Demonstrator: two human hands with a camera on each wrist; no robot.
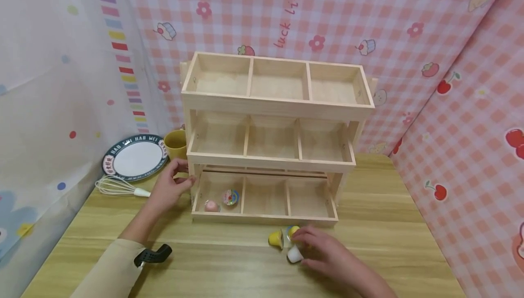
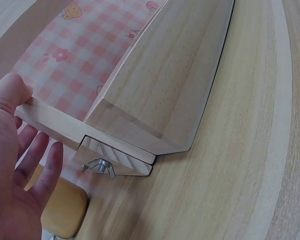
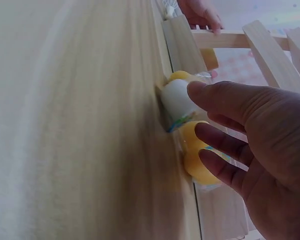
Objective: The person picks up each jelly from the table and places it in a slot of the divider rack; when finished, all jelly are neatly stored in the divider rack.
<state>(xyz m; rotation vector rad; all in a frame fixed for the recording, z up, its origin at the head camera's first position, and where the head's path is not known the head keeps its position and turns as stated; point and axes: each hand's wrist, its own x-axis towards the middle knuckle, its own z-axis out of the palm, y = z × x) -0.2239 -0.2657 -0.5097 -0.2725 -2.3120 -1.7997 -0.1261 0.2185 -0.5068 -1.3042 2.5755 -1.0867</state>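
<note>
At the left post of a three-tier wooden rack (image 1: 270, 160), my left hand (image 1: 168, 188) holds the frame. In the left wrist view its thumb lies over the wooden post (image 2: 55, 120), with the other fingers loosely extended behind. My right hand (image 1: 327, 255) hovers over small jelly cups on the table before the bottom tier, thumb and fingers spread apart. A yellow jelly cup (image 1: 275, 239) lies left of a white jelly cup (image 1: 294, 255); another yellow one (image 1: 293, 231) is at the fingertips. The bottom left compartment contains a pink jelly cup (image 1: 211, 205) and one with a printed lid (image 1: 231, 197).
Left of the rack are a white plate with a dark green rim (image 1: 157, 170), a yellow mug (image 1: 175, 142) and a whisk with a white handle (image 1: 141, 192). Patterned cloth walls (image 1: 262, 11) surround the wooden table (image 1: 229, 261). A wing nut (image 2: 102, 166) sticks out at the rack's foot.
</note>
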